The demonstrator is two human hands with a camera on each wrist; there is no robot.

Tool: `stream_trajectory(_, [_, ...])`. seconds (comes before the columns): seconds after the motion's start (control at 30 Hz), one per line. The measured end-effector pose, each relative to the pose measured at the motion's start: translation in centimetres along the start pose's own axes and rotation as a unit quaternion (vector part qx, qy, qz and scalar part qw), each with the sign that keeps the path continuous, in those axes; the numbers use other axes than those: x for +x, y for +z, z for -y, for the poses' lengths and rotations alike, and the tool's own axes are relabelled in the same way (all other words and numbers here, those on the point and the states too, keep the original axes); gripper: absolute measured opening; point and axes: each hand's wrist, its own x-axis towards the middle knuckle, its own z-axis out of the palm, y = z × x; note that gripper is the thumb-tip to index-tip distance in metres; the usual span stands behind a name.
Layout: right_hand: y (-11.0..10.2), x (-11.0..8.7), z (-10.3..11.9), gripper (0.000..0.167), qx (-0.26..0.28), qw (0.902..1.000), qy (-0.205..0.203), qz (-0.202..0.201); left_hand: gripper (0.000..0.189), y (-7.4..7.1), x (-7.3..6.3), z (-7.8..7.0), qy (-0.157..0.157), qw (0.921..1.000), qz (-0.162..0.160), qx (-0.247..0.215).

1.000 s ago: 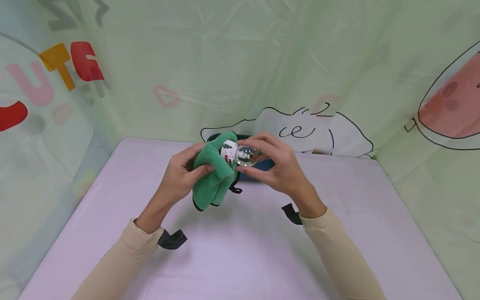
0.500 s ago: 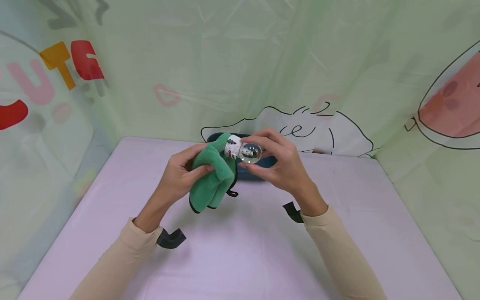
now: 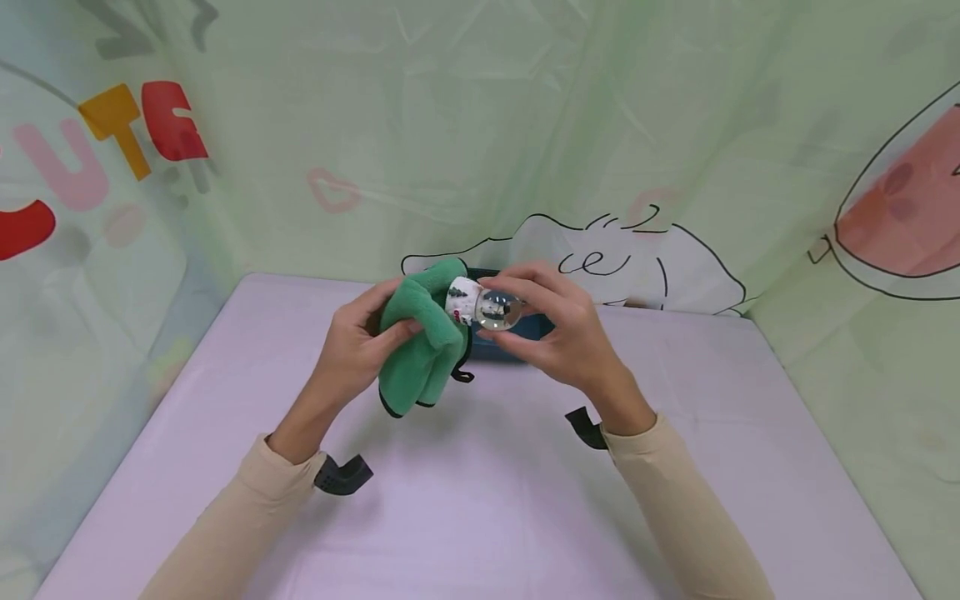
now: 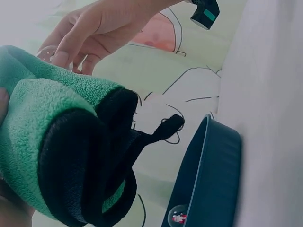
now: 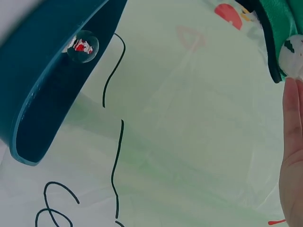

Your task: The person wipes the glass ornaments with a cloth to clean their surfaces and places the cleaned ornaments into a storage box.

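Observation:
In the head view my left hand (image 3: 358, 342) grips a folded green cloth (image 3: 423, 342) with a black edge and a small hanging loop. My right hand (image 3: 562, 325) holds a small snow globe (image 3: 498, 310) by its clear ball, fingers above and thumb below. The globe lies on its side, its white base with painted green trees turned toward the cloth. Cloth and base meet in the right wrist view, where the white base (image 5: 292, 54) shows against the green cloth (image 5: 284, 21). In the left wrist view the cloth hides most of the left hand.
Behind the hands a dark blue bin (image 3: 510, 348) stands at the table's back edge. Inside it sits another snow globe (image 5: 83, 46) with a red and white figure. The lilac table (image 3: 465, 500) ends at a printed curtain (image 3: 450, 125) at the back and sides.
The snow globe shifted slightly right and up, then back a little left and down. The cloth dipped, then rose slightly. Both hands keep their holds.

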Motion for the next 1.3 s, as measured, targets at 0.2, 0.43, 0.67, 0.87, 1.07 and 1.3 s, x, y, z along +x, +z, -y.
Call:
stream_trajectory(0.2, [0.33, -0.15, 0.11, 0.059, 0.034, 0.9988, 0.024, 0.024, 0.049, 0.21, 0.03, 0.15, -0.009, 1.0, -0.002, 0.003])
stream_trajectory(0.43, [0.29, -0.3, 0.15, 0.059, 0.07, 0.9959, 0.04, 0.04, 0.049, 0.2, 0.01, 0.25, -0.015, 0.9999, -0.005, 0.0])
stream_trajectory(0.67, [0.2, -0.35, -0.01, 0.06, 0.114, 0.9898, 0.034, 0.078, 0.05, 0.25, 0.0, 0.23, -0.014, 0.9998, -0.011, 0.001])
stream_trajectory(0.87, [0.22, -0.26, 0.06, 0.061, 0.135, 0.985, 0.033, 0.102, 0.049, 0.15, 0.03, 0.38, -0.008, 0.9997, -0.017, 0.014])
stream_trajectory(1.07, [0.25, -0.29, 0.05, 0.06, 0.154, 0.9817, 0.038, 0.106, 0.049, -0.02, 0.05, 0.27, -0.014, 0.9994, -0.026, 0.019])
stream_trajectory(1.3, [0.38, -0.34, 0.13, 0.061, 0.123, 0.9874, 0.035, 0.093, 0.047, -0.35, -0.11, 0.3, -0.033, 0.9993, 0.018, -0.001])
